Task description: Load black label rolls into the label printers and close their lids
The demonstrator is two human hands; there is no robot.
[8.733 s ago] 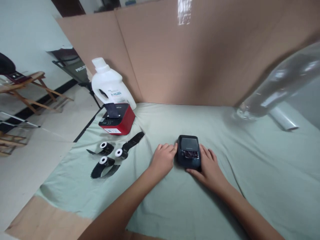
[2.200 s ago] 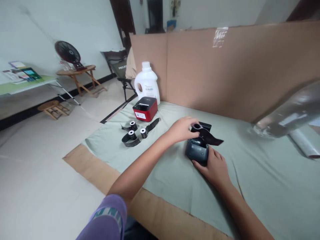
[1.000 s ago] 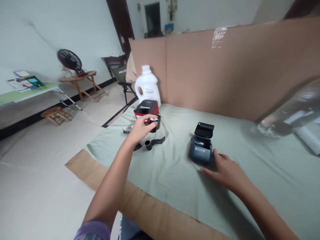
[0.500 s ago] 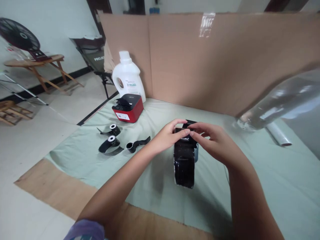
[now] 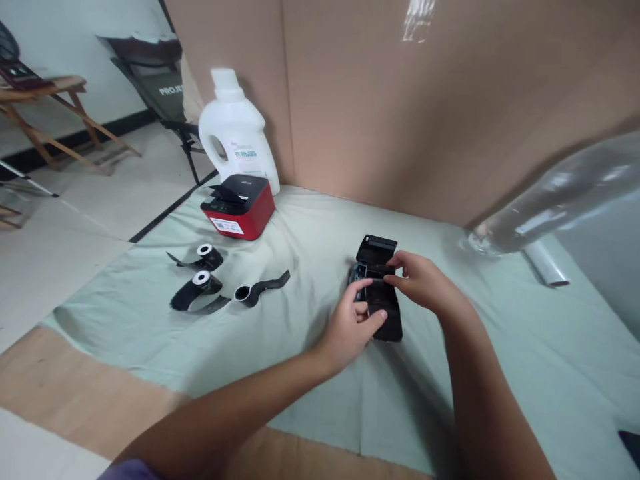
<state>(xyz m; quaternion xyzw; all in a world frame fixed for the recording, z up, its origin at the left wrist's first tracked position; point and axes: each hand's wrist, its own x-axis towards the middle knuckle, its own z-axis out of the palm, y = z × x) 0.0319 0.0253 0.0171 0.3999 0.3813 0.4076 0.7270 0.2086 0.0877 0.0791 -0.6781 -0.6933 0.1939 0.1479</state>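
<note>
Above the green cloth (image 5: 310, 380) is a small black device (image 5: 384, 313) with a hinged lid (image 5: 376, 249) raised at its far end and bluish parts showing at its left side. My left hand (image 5: 350, 327) grips the device's near left part, thumb across its dark front and fingers curled at the side. At the opening below the lid, my right hand (image 5: 417, 280) is closed, with thumb and fingertips on the device's right edge. What lies inside the opening is partly hidden by my fingers.
Left of my hands lie several spools with black strips, including a near spool (image 5: 203, 280) and a spool with a wavy tail (image 5: 245, 295). Behind them stand a red-and-black box-shaped machine (image 5: 245, 210) and a white jug (image 5: 237, 133). Clear plastic wrap (image 5: 545, 193) and a tube (image 5: 547, 263) are at right; cardboard (image 5: 350, 100) rises behind.
The device's lid has swung up and away. My left hand has moved down to its near left side, and my right hand has shifted to its right edge. The view has tilted down.
</note>
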